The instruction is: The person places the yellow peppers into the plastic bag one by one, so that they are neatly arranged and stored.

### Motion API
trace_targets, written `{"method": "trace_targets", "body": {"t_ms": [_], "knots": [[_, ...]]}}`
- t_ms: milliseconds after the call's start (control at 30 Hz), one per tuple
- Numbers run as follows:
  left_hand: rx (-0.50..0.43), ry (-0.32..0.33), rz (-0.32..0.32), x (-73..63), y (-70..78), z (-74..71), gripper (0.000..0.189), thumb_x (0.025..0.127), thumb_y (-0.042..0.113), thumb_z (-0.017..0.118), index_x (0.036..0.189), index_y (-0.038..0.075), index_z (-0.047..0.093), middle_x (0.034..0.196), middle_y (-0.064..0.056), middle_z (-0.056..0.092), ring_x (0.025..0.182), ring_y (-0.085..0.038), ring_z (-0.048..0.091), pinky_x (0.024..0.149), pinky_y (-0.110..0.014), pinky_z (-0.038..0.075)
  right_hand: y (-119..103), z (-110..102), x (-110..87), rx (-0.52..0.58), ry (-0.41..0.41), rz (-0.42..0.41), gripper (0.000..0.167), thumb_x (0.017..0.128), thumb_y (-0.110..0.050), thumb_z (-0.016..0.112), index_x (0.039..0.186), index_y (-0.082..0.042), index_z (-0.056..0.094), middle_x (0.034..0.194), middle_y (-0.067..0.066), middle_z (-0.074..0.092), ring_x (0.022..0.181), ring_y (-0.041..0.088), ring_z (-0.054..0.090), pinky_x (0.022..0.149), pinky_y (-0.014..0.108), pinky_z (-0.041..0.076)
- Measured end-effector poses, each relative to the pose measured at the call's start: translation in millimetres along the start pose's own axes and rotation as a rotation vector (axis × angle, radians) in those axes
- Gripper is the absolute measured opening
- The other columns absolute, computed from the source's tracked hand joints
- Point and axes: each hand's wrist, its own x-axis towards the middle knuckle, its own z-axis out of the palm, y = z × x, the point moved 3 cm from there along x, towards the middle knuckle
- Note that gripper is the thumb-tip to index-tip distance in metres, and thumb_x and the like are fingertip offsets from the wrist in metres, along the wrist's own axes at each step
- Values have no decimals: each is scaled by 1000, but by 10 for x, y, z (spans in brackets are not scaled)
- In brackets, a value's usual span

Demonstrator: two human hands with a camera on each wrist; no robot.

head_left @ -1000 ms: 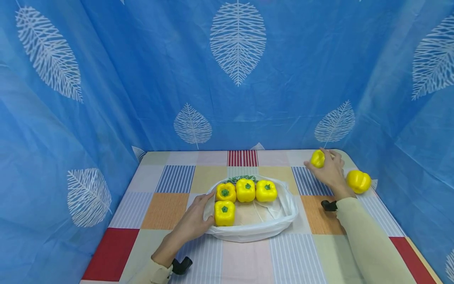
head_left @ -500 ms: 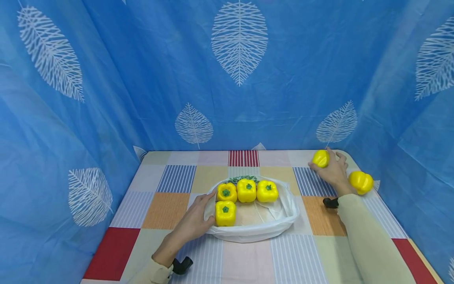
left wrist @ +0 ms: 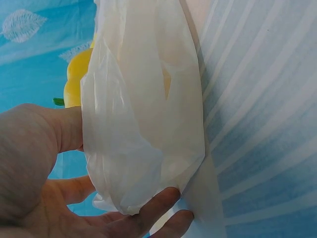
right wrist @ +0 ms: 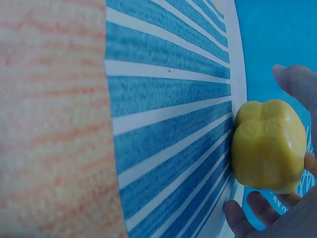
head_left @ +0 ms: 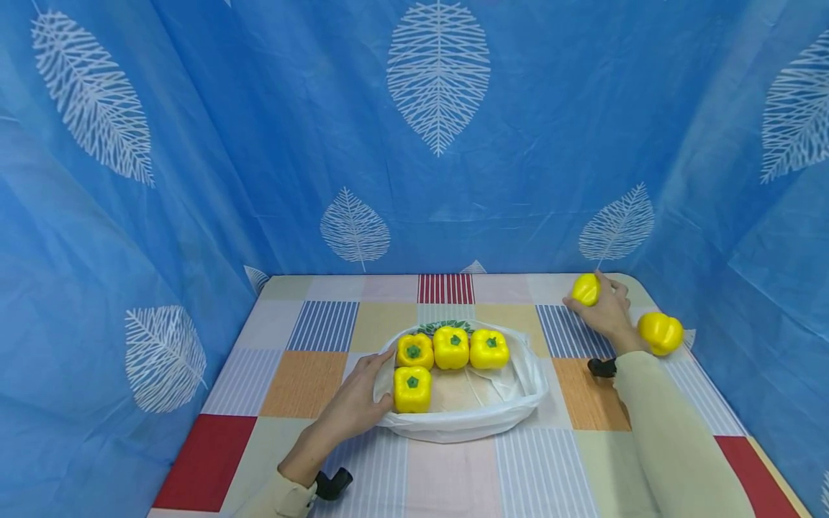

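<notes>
My left hand (head_left: 355, 400) holds the left side of a white plastic bag (head_left: 453, 430), whose mouth is spread wide. In the left wrist view the thumb goes behind the bag's edge (left wrist: 143, 99), while other fingers lie along its underside. Several yellow bell peppers (head_left: 450, 348) with green stems stand inside the bag. At the far right of the table, my right hand (head_left: 607, 311) has its thumb and fingers round another yellow bell pepper (right wrist: 270, 146). That pepper sits against the tablecloth, its lobed end toward the right wrist camera.
A further yellow bell pepper (head_left: 660, 333) lies on its side near the table's right edge, beside the right wrist. Patchwork cloth (head_left: 311, 385) covers the table. Blue leaf-print curtains (head_left: 453, 201) hang at the back and both sides.
The pepper at my right hand has turned a little, showing a different side, and shifted slightly right. The right hand has moved slightly with it. The left hand and bag stay in place.
</notes>
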Motion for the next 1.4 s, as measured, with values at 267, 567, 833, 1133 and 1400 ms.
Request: {"method": "trace_targets", "body": {"t_ms": [267, 567, 833, 1133, 1400], "knots": [[-5, 1, -17, 0, -9, 3, 88, 96, 4, 80, 177, 11, 48, 174, -28, 52, 160, -55, 57, 126, -82, 49, -17, 18, -12, 10, 17, 1, 110, 110, -38, 73, 185, -1, 2, 181, 47, 12, 155, 68, 29, 132, 89, 33], [-4, 1, -8, -10, -8, 12, 88, 96, 4, 80, 177, 11, 49, 174, -28, 53, 159, -54, 58, 124, -82, 51, -12, 27, -14, 26, 48, -26, 102, 111, -36, 72, 183, 2, 10, 171, 48, 24, 142, 63, 37, 125, 83, 43], [-7, 4, -6, -20, 0, 1, 87, 96, 5, 81, 177, 12, 49, 174, -27, 53, 158, -54, 58, 124, -82, 50, -70, 65, -37, 62, 70, -5, 95, 112, -30, 73, 181, 2, 16, 171, 47, 25, 144, 63, 38, 133, 82, 40], [-14, 5, 11, -22, -17, 9, 87, 96, 5, 80, 177, 12, 49, 174, -28, 53, 158, -55, 58, 124, -83, 50, -83, 78, -46, 102, 86, -11, 86, 115, -27, 71, 177, 3, 19, 169, 46, 28, 146, 63, 39, 135, 81, 37], [-3, 16, 57, -31, -45, 5, 85, 98, 7, 76, 178, 13, 48, 171, -31, 53, 154, -57, 59, 119, -84, 53, -70, 69, -60, 109, 81, -13, 86, 116, -27, 71, 177, 3, 19, 168, 46, 29, 145, 62, 42, 134, 81, 39]]}}
